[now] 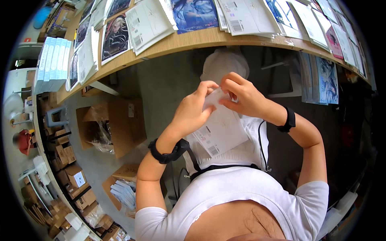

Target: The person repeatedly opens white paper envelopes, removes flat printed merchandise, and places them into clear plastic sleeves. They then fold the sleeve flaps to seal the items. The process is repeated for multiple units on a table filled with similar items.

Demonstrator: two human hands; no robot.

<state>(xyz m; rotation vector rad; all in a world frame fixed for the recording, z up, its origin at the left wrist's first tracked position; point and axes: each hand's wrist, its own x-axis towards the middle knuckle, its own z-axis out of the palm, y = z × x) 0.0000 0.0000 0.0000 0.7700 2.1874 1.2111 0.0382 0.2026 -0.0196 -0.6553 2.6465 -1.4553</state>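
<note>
Above my lap I hold a white envelope (223, 130) with a printed barcode near its lower end. My left hand (191, 110) pinches its upper left edge between thumb and fingers. At the top edge my right hand (245, 96) has its fingers curled and closed on the envelope, close to the left fingertips. What lies between the right fingertips is too small to make out. Beyond my hands, on the wooden table (193, 41), similar white envelopes (149, 24) lie in overlapping stacks beside illustrated cards (195, 15).
An open cardboard box (128, 128) with clear plastic in it stands on the floor to the left; another box holds light blue packs (124, 193). Blue-white book stacks (52, 60) stand at the table's left end. More books (319, 80) sit on the right. A blue stool (56, 116) is farther left.
</note>
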